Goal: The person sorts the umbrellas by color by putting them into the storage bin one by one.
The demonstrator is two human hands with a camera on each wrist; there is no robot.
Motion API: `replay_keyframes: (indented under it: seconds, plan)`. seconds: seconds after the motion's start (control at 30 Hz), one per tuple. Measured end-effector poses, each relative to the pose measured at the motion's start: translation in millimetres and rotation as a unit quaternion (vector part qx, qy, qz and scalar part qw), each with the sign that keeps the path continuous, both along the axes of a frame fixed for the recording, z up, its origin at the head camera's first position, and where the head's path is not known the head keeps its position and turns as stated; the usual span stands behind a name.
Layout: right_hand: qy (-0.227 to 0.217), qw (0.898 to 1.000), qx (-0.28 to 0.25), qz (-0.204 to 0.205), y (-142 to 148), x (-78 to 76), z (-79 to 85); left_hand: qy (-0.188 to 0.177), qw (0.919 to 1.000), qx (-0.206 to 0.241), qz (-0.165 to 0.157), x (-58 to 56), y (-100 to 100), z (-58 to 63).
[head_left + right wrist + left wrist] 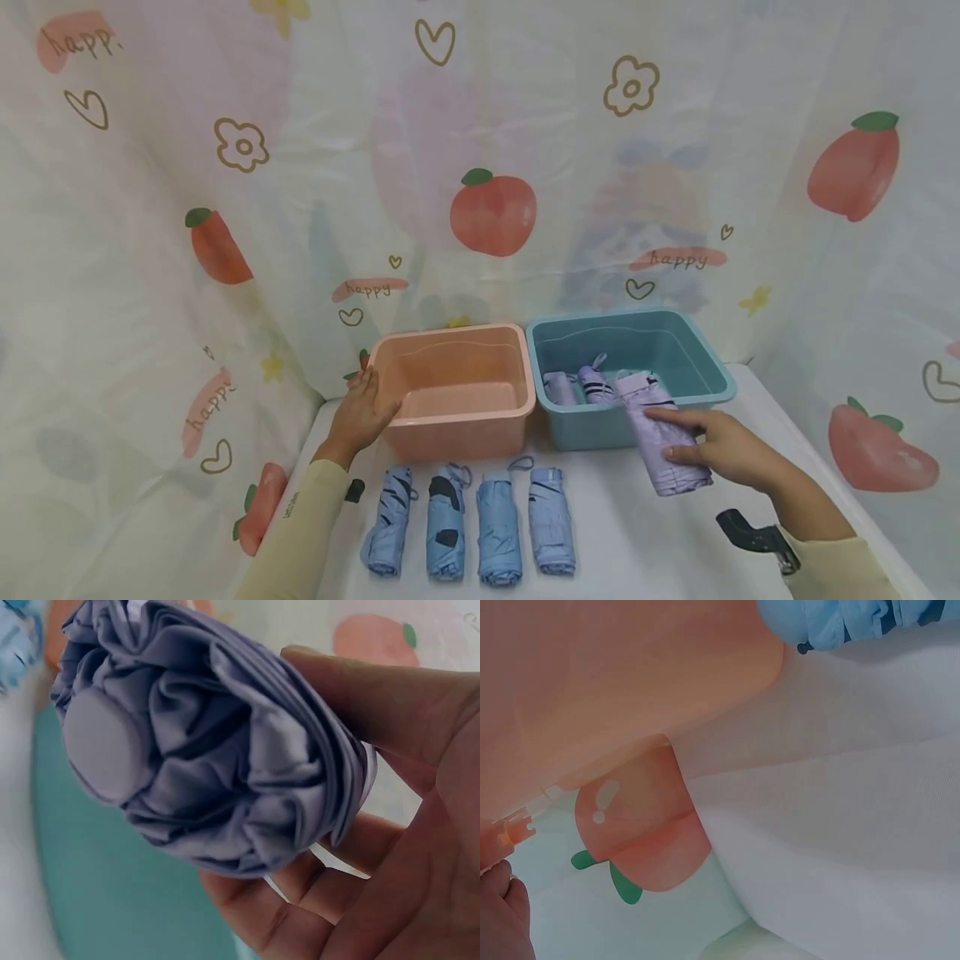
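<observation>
Surface (622,542): white; it carried both bins and the umbrella row.
Blue umbrella row: four folded blue umbrellas (498,533) lay side by side, lengthwise, in front of the bins.
Held umbrella: one folded lilac umbrella (667,475) was tilted, its far end above the front rim of the teal bin, its near end outside.
Right grip (731,450): thumb and fingers were clasped around the lilac umbrella.
Left grip (360,421): released; the spread fingers rested on the left rim of the peach bin.
Peach bin (457,440): stood upright, left of the teal bin.
Teal bin (588,432): stood upright; at least two lilac umbrellas (596,387) were inside.
Backdrop (525,108): a pale sheet, printed with fruit, hearts and "happy", hung behind the bins.
</observation>
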State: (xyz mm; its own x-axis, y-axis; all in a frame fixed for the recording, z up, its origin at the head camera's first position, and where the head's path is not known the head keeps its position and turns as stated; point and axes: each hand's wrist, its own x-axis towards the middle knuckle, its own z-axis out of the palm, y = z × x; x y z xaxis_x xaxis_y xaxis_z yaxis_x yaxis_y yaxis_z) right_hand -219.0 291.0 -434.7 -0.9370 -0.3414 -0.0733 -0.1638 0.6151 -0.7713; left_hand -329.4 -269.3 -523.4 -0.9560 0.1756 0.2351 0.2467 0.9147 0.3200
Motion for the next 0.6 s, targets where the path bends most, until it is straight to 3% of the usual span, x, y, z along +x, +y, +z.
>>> replay_keyframes:
  seconds: [0.23, 0.43, 0.6]
  plan:
    - [0.038, 0.996, 0.082, 0.004, 16, -41.3, 28.6, 0.005, 0.9999, 0.011, 0.005, -3.2, -2, 0.5]
    - [0.038, 0.992, 0.116, 0.028, 33, -84.1, 33.4, -0.016, 0.9999, -0.002, 0.006, -1.7, 0, 1.7]
    - [0.03, 0.985, 0.166, 0.046, 41, -126.3, 33.8, -0.006, 1.0, -0.003, 0.004, -1.0, 1, 0.6]
